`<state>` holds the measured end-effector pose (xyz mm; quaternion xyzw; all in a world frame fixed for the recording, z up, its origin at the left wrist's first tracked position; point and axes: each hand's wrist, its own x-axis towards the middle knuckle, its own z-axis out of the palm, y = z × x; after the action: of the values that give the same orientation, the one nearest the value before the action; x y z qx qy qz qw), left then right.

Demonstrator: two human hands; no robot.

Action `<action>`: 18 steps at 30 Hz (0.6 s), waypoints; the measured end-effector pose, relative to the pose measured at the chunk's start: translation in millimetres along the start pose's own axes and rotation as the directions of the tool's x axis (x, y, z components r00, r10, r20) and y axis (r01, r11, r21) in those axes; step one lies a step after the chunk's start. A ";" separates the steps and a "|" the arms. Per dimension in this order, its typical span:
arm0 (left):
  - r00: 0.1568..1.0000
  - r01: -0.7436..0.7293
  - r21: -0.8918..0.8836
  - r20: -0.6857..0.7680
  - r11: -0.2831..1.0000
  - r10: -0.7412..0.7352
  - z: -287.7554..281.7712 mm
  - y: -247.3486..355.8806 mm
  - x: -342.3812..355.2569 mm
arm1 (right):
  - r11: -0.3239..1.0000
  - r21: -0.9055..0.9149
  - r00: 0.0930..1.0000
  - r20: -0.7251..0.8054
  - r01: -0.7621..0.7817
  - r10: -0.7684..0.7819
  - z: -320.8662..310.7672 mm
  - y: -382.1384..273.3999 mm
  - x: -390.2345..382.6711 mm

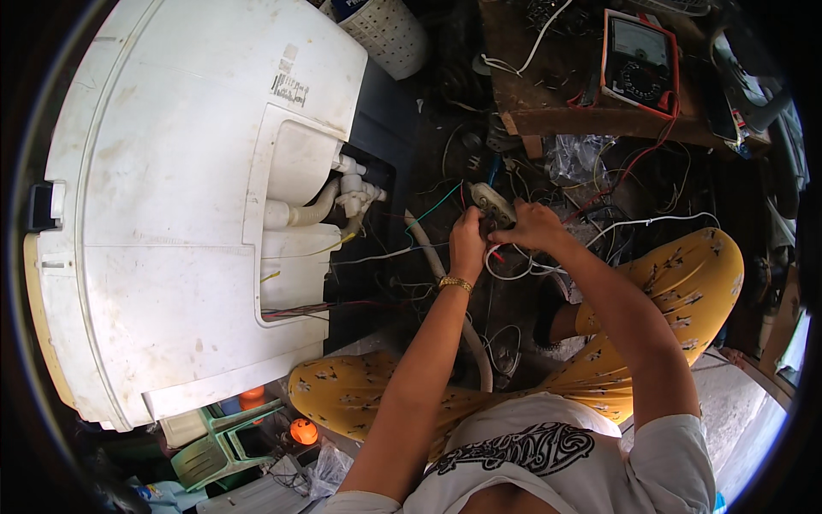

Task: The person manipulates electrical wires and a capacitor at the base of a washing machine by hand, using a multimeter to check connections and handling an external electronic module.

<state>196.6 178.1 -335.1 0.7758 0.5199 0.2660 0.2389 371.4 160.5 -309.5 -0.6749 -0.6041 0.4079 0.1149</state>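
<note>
Both my hands hold a small greyish-white part with a dark metal underside, out in front of my crossed legs. My left hand has its fingers closed on the part's left side, and a gold watch or bracelet is on that wrist. My right hand grips the part's right side; some of its fingertips are hidden. Thin wires surround the part, among them a green wire and a white cable looping below my hands. Left of them lies a white plastic washing machine body with its hose opening toward me.
A pale hose runs along the floor beside my left arm. At the upper right, an analog multimeter with red trim sits on a wooden bench. A perforated white basket stands at the back; a green plastic chair is lower left.
</note>
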 end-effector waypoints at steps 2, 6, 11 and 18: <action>1.000 0.014 -0.013 0.001 1.000 -0.013 -0.1 0.5 0.8 | 1.000 0.003 1.000 0.004 -0.006 0.006 -0.4 -1.0 0.1; 1.000 -0.001 0.020 0.004 1.000 0.001 0.6 3.9 1.4 | 1.000 -0.007 0.999 0.039 -0.015 0.016 -6.1 -0.4 -0.4; 0.999 0.005 0.062 0.035 0.998 -0.007 4.0 -9.7 -10.1 | 0.991 -0.129 0.996 0.063 -0.046 0.055 -9.3 19.0 3.3; 0.986 0.029 0.210 0.152 0.977 -0.062 16.9 -36.0 -33.7 | 0.968 0.044 0.953 0.193 -0.247 0.234 -39.4 138.6 47.1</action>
<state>172.6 157.5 -376.5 0.8029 0.5420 0.1428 0.2032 495.6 182.9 -393.5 -0.6980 -0.5115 0.5003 0.0302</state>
